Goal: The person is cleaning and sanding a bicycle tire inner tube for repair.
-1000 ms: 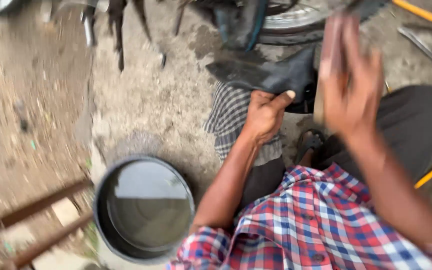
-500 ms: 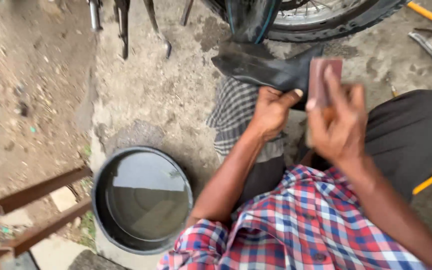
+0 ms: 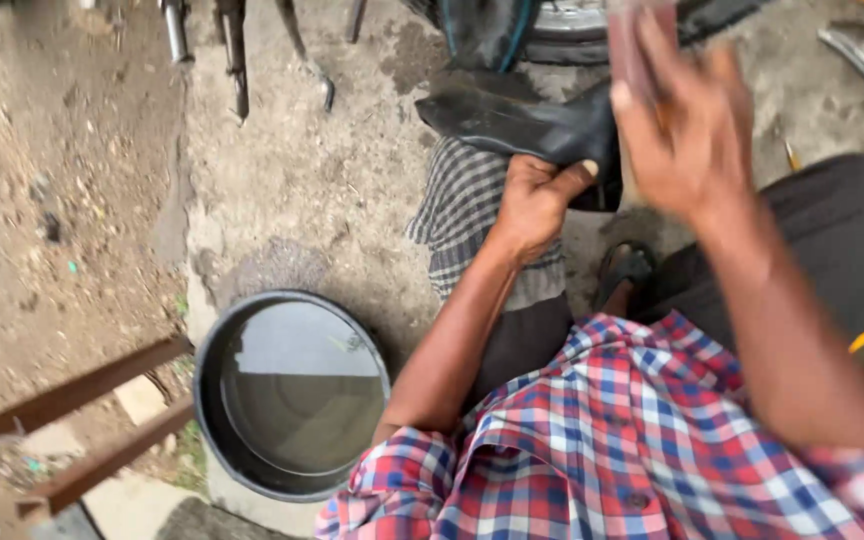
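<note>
1. The setting is a rough concrete floor (image 3: 312, 190) beside bare dirt, with a wheel (image 3: 572, 20) at the top edge and hand tools lying near it.
2. A black basin of water (image 3: 292, 395) sits just beside the person's left knee, handy for testing the rubber.
3. The black inner tube (image 3: 512, 120) lies draped over the knee on a checked cloth (image 3: 467, 205).
4. The left hand (image 3: 537, 200) is clenched on the tube, thumb on top; keep it taut and flat over the knee.
5. The right hand (image 3: 687, 130), blurred, grips a small reddish block (image 3: 637, 45) above the tube; rub with short, even strokes on 1 spot only.
</note>
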